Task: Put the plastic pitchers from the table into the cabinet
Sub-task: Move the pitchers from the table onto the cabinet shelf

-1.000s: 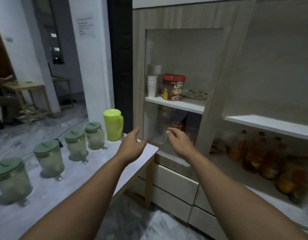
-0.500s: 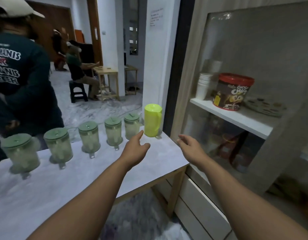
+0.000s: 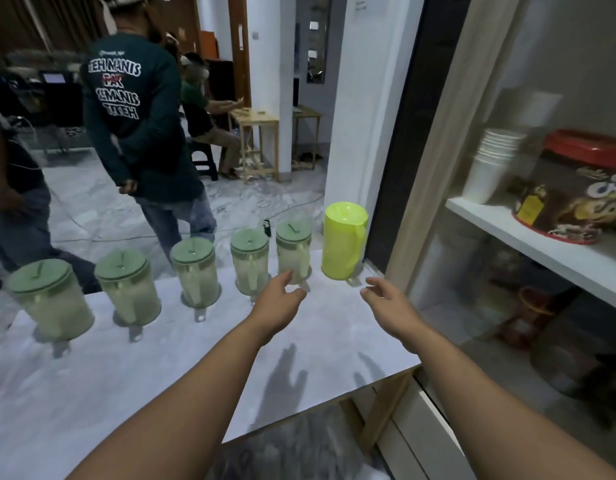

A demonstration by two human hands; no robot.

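A bright yellow-green pitcher stands at the far right end of the white table, beside the cabinet. Left of it runs a row of several clear pitchers with green lids, the nearest to my hands being one just behind my left hand. My left hand hovers open over the table in front of that clear pitcher. My right hand is open too, a little below and right of the yellow-green pitcher. Neither hand touches anything.
The cabinet's white shelf carries a stack of white cups and a red-lidded cereal tub. A person in a dark printed shirt stands beyond the table; another person sits at a wooden table further back.
My view has swung left from the cabinet to the table. Both hands have moved out over the table toward the right-hand pitchers, still open.
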